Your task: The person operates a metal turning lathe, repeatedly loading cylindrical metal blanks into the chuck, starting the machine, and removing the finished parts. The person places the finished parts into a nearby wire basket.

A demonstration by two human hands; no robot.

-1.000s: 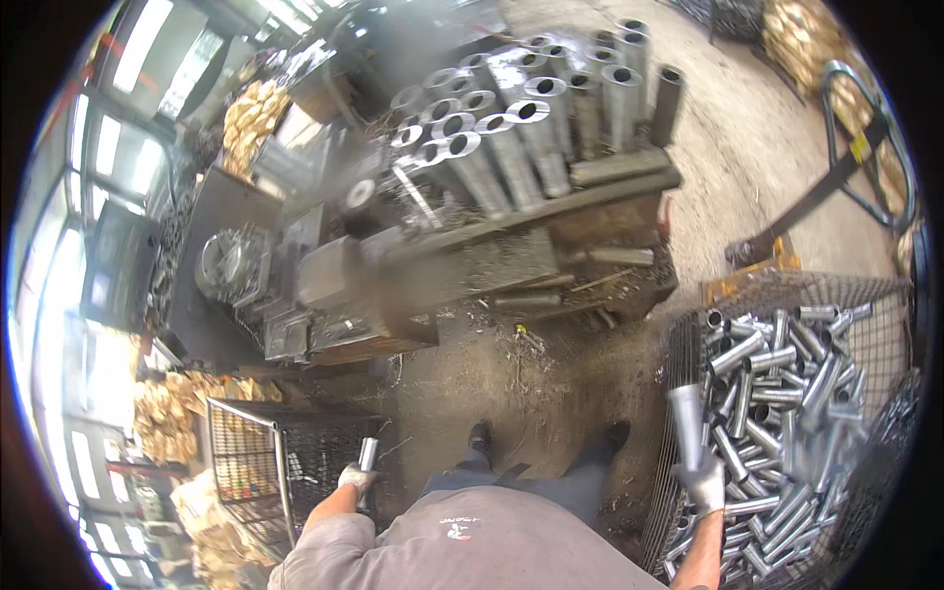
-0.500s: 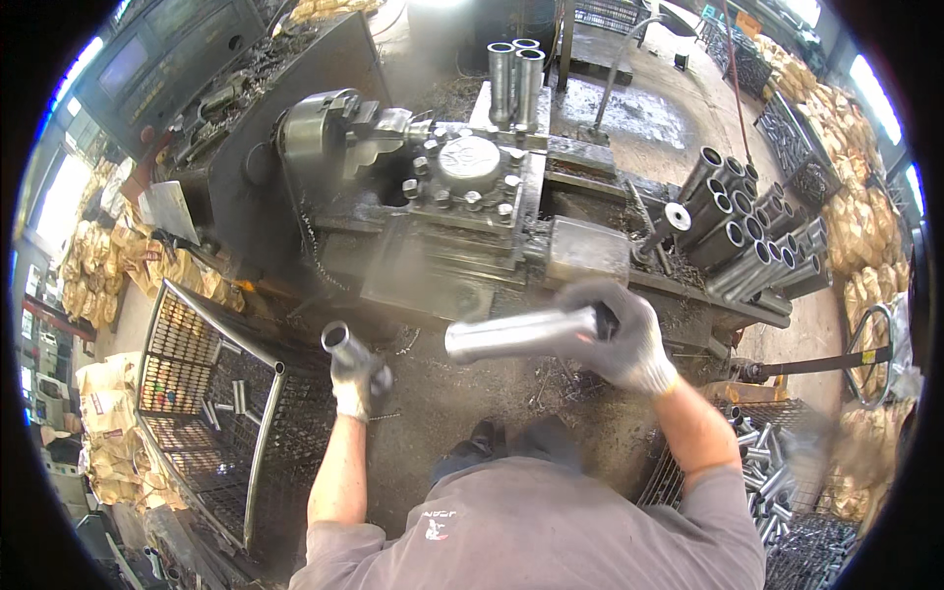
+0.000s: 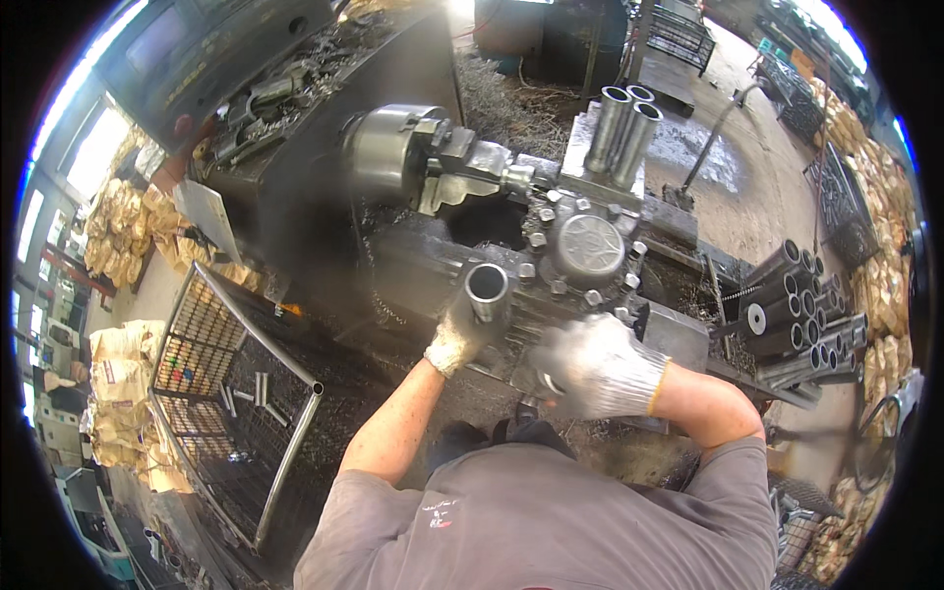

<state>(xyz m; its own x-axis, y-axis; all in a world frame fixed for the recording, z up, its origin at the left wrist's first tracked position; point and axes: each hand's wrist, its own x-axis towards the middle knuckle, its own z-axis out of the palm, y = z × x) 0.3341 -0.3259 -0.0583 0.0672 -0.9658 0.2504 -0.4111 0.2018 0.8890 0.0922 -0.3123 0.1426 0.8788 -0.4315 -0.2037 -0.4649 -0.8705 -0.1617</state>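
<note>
My left hand [image 3: 462,332], in a grey-and-white work glove, is wrapped round a metal tube [image 3: 487,284] that stands roughly upright, its open end facing up. The tube is just in front of the lathe's carriage, left of the round tool post [image 3: 590,246]. My right hand [image 3: 602,369], gloved too, is at the near side of the tool post. Its fingers look curled, with a small shiny edge by them; blur hides what they hold. Beyond the hands, the lathe chuck [image 3: 382,157] has a metal piece [image 3: 516,179] projecting from its jaws.
Three tubes [image 3: 622,133] stand upright behind the tool post. Many more tubes [image 3: 801,315] are stacked at the lathe's right end. A wire-mesh crate [image 3: 285,472] with a few short tubes stands at left. Brown paper sacks [image 3: 128,379] lie beyond it; a mesh bin [image 3: 796,521] is at lower right.
Both hands have come closer together in front of the tool post. My left hand moved right and up with its tube. The long tube earlier in my right hand no longer shows there clearly. The view has shifted.
</note>
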